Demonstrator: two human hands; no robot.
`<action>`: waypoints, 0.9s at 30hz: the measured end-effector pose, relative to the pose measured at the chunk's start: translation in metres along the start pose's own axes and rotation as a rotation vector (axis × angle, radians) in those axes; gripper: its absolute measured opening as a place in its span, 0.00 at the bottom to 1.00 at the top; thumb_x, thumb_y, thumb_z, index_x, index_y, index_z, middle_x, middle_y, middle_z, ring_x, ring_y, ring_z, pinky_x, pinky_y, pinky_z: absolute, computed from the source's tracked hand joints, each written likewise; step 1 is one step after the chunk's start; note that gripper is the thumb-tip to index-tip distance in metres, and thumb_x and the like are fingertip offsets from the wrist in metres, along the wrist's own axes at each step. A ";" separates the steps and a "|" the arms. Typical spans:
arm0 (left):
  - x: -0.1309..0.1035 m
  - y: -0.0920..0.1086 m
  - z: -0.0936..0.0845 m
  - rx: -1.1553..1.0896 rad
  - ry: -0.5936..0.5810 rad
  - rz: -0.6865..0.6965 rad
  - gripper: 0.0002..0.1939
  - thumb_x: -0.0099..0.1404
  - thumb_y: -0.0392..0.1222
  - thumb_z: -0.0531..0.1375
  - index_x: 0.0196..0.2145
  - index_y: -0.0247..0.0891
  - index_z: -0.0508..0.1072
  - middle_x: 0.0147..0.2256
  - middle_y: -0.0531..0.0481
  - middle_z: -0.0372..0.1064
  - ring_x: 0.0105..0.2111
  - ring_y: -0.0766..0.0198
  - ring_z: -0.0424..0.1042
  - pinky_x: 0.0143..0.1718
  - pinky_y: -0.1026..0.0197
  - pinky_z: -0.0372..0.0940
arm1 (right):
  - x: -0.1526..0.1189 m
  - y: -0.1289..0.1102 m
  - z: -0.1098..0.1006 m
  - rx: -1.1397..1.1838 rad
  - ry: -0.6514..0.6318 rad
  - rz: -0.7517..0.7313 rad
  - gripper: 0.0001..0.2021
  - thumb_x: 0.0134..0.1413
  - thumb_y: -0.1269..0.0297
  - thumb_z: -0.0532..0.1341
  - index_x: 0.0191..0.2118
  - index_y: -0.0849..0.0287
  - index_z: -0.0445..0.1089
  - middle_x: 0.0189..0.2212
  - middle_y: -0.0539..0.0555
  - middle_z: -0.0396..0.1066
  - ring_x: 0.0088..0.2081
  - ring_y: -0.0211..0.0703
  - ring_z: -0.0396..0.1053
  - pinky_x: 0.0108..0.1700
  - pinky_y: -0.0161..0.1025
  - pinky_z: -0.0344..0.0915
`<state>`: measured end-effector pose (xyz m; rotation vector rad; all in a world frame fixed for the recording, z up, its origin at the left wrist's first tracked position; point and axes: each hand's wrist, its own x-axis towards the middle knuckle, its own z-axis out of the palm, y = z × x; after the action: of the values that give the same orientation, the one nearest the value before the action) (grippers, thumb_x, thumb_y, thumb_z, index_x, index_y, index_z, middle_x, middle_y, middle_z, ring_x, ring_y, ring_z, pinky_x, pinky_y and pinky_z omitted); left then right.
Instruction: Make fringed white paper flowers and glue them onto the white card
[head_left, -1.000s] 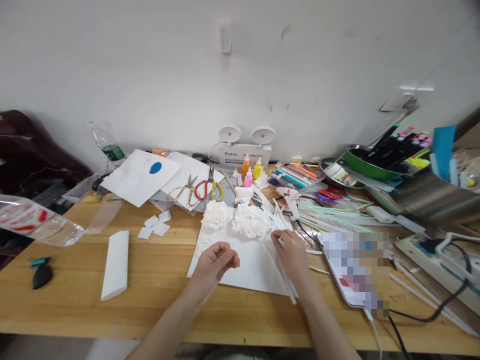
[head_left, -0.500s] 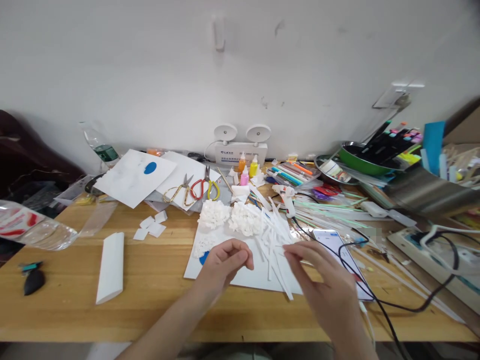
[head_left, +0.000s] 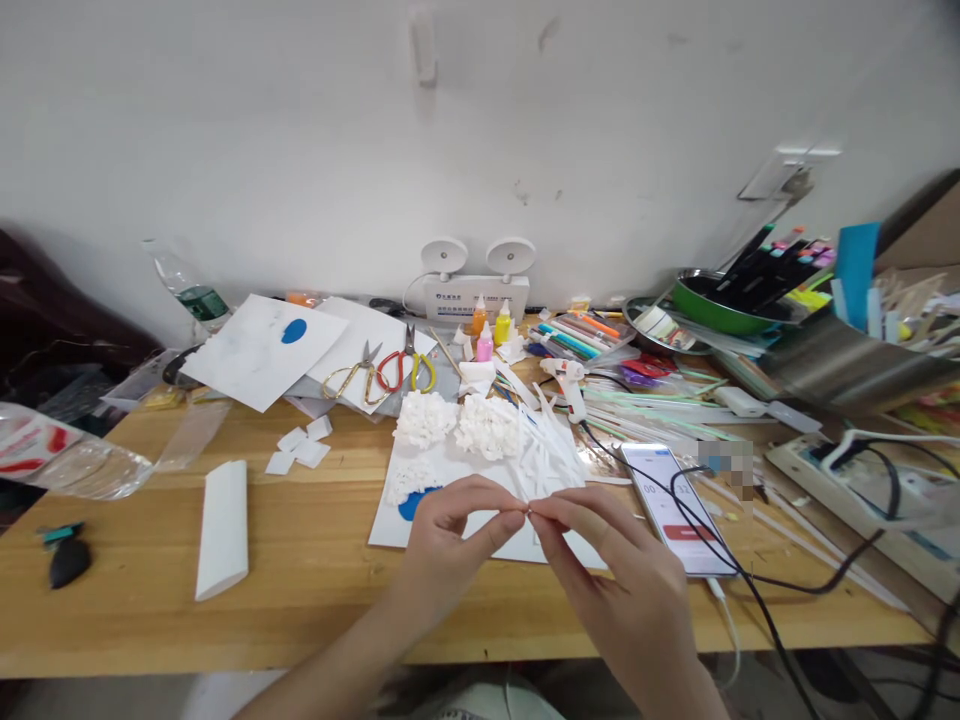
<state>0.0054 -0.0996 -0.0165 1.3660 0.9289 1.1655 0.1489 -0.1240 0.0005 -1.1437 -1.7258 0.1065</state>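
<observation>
Both hands meet fingertip to fingertip over the front of a white sheet. My left hand is closed in a pinch of thumb and forefinger. My right hand pinches right against it. What sits between the fingertips is too small to make out. Behind the hands, two ruffled white paper clusters lie on the sheet. Lacy white pieces rest beside a blue disc, partly covered by my left hand. Loose white paper strips are heaped to the right of the clusters.
A glue gun stands behind the strips. Its black cable crosses a lit phone on the right. Scissors and pliers lie at the back. To the left are a folded white paper piece and small white squares.
My hands, apart before, have come together so their fingertips touch. My right hand moved left and my left hand slightly right. The view has shifted a little.
</observation>
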 end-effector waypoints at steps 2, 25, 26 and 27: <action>-0.001 0.000 0.001 0.065 -0.003 0.066 0.04 0.54 0.37 0.61 0.29 0.40 0.77 0.27 0.49 0.72 0.29 0.65 0.68 0.31 0.63 0.63 | 0.000 0.000 0.001 -0.020 0.015 -0.008 0.07 0.47 0.77 0.59 0.31 0.59 0.69 0.24 0.53 0.69 0.27 0.38 0.68 0.29 0.34 0.67; -0.012 -0.016 -0.021 0.462 -0.092 -0.113 0.13 0.64 0.44 0.46 0.23 0.38 0.57 0.21 0.56 0.54 0.23 0.70 0.56 0.25 0.66 0.54 | -0.011 0.026 -0.006 0.212 -0.244 0.328 0.02 0.53 0.68 0.56 0.31 0.57 0.65 0.24 0.49 0.65 0.27 0.37 0.64 0.30 0.32 0.63; -0.010 -0.016 -0.023 0.466 -0.103 -0.109 0.15 0.64 0.45 0.46 0.22 0.38 0.57 0.20 0.56 0.53 0.22 0.70 0.55 0.25 0.66 0.53 | -0.011 0.026 -0.007 0.257 -0.268 0.354 0.02 0.53 0.67 0.56 0.32 0.57 0.65 0.25 0.50 0.66 0.28 0.37 0.65 0.31 0.32 0.63; -0.007 -0.015 -0.024 0.470 -0.109 -0.098 0.17 0.64 0.46 0.46 0.21 0.38 0.57 0.19 0.56 0.52 0.22 0.70 0.54 0.25 0.65 0.53 | -0.010 0.025 -0.008 0.300 -0.291 0.375 0.02 0.53 0.67 0.56 0.32 0.56 0.66 0.26 0.50 0.66 0.29 0.38 0.65 0.31 0.32 0.64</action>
<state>-0.0182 -0.0986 -0.0331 1.7147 1.2249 0.8165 0.1716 -0.1213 -0.0163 -1.2541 -1.6509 0.7692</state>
